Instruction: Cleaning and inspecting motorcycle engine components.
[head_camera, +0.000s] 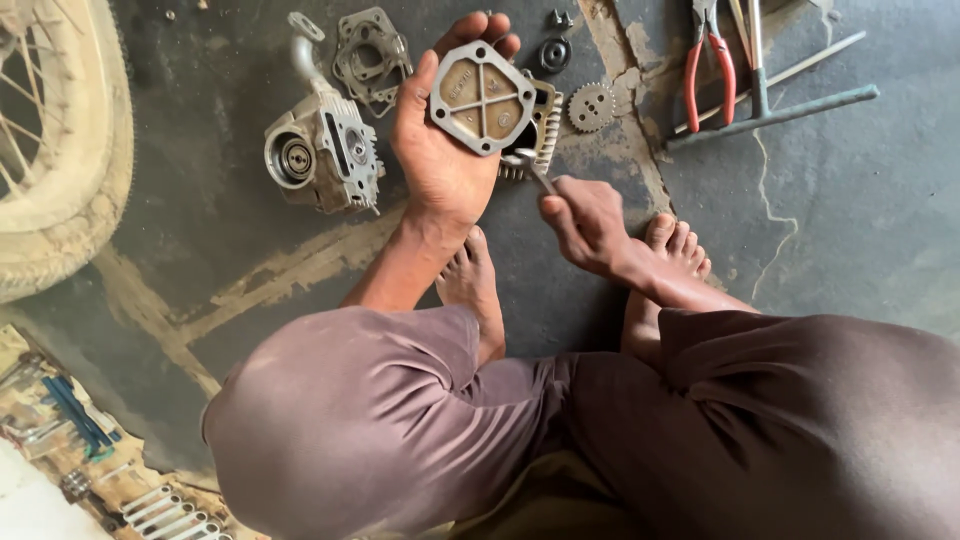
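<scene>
My left hand (440, 150) holds a square grey metal cover plate (481, 97) with a raised cross on its face, palm up over the floor. Under and behind the plate lies a finned engine part (545, 125). My right hand (588, 220) is closed on a small metal tool (534, 168) whose tip reaches the plate's lower edge. I squat with both bare feet on the stained concrete floor (850, 220).
A grey engine cylinder head (322, 152) lies left of the hands, a gasket (372, 55) beyond it. A small sprocket (591, 106), red-handled pliers (708, 65) and a T-handle wrench (770, 105) lie to the right. A wheel tyre (70, 170) is at far left, wrenches (160, 505) at bottom left.
</scene>
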